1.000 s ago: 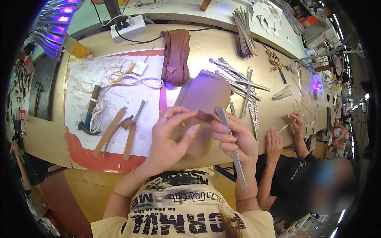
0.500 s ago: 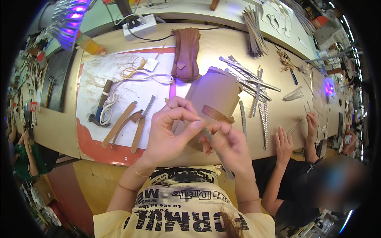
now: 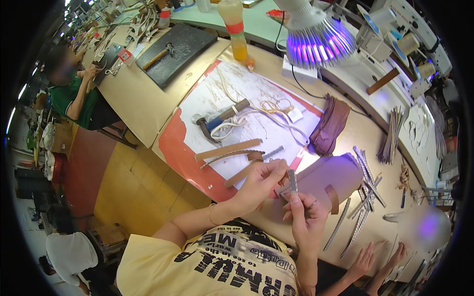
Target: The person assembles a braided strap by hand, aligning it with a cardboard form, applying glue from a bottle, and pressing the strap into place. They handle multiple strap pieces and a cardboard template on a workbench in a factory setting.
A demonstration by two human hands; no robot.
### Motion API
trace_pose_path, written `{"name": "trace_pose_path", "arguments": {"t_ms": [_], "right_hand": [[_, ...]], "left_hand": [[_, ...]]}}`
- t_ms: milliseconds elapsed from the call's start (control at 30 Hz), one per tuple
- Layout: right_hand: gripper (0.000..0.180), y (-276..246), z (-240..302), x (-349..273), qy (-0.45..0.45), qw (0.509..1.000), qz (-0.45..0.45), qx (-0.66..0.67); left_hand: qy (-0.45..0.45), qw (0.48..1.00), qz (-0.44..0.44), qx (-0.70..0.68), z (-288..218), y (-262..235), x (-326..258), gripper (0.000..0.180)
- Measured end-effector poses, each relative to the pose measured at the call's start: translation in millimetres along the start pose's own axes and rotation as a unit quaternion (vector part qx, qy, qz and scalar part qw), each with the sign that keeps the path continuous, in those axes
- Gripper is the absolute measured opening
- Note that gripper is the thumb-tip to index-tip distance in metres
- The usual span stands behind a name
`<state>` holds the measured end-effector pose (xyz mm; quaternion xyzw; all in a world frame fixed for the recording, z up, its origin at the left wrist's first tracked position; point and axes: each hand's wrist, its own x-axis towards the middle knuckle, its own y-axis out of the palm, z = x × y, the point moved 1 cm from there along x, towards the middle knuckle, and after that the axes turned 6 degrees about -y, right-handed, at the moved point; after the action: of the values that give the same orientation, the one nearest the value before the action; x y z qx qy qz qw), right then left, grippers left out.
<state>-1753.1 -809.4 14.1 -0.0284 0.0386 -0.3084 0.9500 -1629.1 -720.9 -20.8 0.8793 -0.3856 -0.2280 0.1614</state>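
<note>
In the head view the camera has turned left since a second ago, and the thin metal strip (image 3: 292, 181), before hanging low from the right hand (image 3: 305, 217), now stands upright just before the tan leather piece (image 3: 330, 177). The left hand (image 3: 260, 181) pinches beside the strip's top; the right hand pinches its lower end.

my yellow shirt (image 3: 212, 261) carries black lettering. the strip (image 3: 292, 180) i pinch is grey metal, the shoe form (image 3: 331, 177) beige-brown. the mat (image 3: 247, 106) is white with a red border, the lamp (image 3: 321, 47) glows violet.
</note>
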Motion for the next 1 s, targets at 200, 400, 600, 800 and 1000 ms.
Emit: {"name": "trace_pose_path", "arguments": {"t_ms": [200, 400, 600, 800, 1000], "right_hand": [[0.020, 7.6, -11.2, 1.8, -0.010, 0.999, 0.007, -0.040], [0.020, 16.7, -10.1, 1.6, -0.010, 0.999, 0.000, -0.039], [0.021, 30.4, -8.4, 5.2, -0.019, 0.997, 0.043, -0.059], [0.016, 56.8, -6.4, 18.4, -0.153, 0.967, 0.073, -0.192], [0.016, 58.8, -25.2, 27.2, -0.015, 0.950, 0.087, -0.301]], "left_hand": [[-0.016, 1.000, 0.026, -0.001, -2.3, -3.3, -4.0, 0.020], [-0.070, 0.997, 0.009, 0.013, -3.8, -11.5, -2.9, 0.028], [0.033, 0.999, 0.011, 0.005, -4.9, -21.1, -7.3, 0.025], [0.171, 0.972, -0.059, 0.151, -32.7, -104.4, -10.8, 0.019], [0.212, 0.783, -0.375, 0.448, -160.9, -387.7, 49.8, 0.025]]}}
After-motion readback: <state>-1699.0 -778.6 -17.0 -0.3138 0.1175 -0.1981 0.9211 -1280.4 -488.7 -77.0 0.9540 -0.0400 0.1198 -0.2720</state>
